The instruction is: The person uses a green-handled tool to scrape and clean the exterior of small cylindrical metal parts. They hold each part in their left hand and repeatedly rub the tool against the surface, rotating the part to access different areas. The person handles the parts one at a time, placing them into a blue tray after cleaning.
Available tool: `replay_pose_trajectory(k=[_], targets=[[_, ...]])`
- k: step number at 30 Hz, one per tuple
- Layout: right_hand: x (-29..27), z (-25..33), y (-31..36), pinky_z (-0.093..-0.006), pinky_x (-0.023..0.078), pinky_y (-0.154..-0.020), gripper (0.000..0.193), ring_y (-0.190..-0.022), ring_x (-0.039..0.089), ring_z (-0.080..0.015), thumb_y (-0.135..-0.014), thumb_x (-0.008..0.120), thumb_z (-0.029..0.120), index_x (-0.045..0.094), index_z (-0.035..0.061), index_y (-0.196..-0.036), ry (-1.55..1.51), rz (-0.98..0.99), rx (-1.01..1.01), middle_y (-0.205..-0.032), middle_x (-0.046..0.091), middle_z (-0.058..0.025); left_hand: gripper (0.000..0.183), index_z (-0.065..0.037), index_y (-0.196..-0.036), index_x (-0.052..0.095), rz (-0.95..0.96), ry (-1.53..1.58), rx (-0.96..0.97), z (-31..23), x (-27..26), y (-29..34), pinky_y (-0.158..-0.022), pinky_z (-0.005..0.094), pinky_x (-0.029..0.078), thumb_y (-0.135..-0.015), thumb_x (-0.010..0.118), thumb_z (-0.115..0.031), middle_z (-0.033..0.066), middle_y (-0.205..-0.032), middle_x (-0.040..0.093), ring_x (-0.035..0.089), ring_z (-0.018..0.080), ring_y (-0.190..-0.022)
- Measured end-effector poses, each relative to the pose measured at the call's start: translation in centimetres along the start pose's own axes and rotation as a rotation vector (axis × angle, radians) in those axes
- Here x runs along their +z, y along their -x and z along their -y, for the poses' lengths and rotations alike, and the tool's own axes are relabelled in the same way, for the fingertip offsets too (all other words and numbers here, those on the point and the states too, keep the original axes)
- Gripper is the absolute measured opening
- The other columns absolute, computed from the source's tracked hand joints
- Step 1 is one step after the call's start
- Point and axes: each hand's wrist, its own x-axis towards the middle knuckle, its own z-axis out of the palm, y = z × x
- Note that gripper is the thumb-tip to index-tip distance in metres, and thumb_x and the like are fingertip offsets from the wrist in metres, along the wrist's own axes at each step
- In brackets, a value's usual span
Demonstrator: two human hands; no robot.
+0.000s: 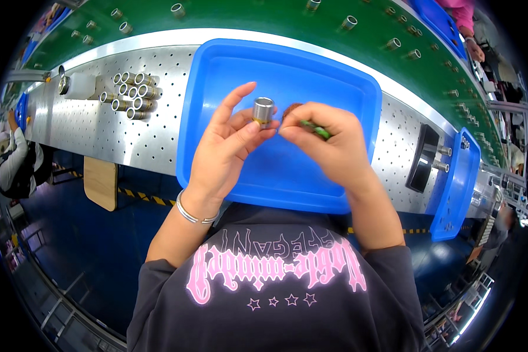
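Over the blue tray (pixel 212 56), my left hand (pixel 220 144) grips a short silver metal sleeve (pixel 263 109) upright. The thumb and fingertips close round the sleeve's lower end, where a yellowish band shows, and the index finger is raised off it. Just to the right, my right hand (pixel 331 138) is pinched closed on a small item with a green part (pixel 317 129) and a reddish-brown part (pixel 291 110). The fingers cover most of that item, so its kind cannot be told. A small gap separates the right fingertips from the sleeve.
On the perforated metal bench (pixel 170 117), a cluster of metal sleeves (pixel 132 94) and a white bottle (pixel 81 85) lie left. A black device (pixel 422 158) and another blue tray (pixel 455 188) sit right. Sleeves dot the green surface (pixel 264 14) beyond. A person's hand (pixel 474 50) appears far right.
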Motion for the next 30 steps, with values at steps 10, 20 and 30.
replay_pose_trajectory(k=[10,20,30], targets=[[-0.8,0.2,0.8,-0.0194,0.036,-0.053,0.008,-0.061,0.045,-0.0027,-0.081,0.066,0.007,0.064,0.0006,-0.085,-0.067,-0.004,0.142,-0.066,0.055,0.002,0.049,-0.004,-0.133,0.038,-0.012,0.006,-0.029,0.4,-0.7,-0.6,-0.087,0.0276,0.05,-0.088,0.056,-0.007,0.0134,-0.114,0.056,0.06,0.0186,-0.099],[-1.8,1.2,-0.3,-0.0254,0.045,-0.06,0.016,-0.07,0.059,-0.0161,-0.075,0.067,0.005,0.067,0.0031,-0.09,0.196,-0.12,0.046,-0.074,0.061,-0.0067,0.054,-0.003,-0.136,0.033,0.099,-0.422,0.154,0.7,0.0,-0.2,-0.088,0.029,0.048,-0.087,0.054,0.0,0.014,-0.111,0.056,0.059,0.0199,-0.1],[-2.1,0.2,-0.9,-0.0263,0.046,-0.058,0.009,-0.062,0.059,-0.0159,-0.08,0.063,0.01,0.063,0.0008,-0.079,0.227,0.012,0.094,-0.067,0.061,-0.0078,0.051,-0.002,-0.133,0.04,0.105,-0.412,0.138,0.9,-0.2,0.1,-0.086,0.0261,0.047,-0.085,0.055,0.004,0.0119,-0.108,0.057,0.059,0.0186,-0.1]])
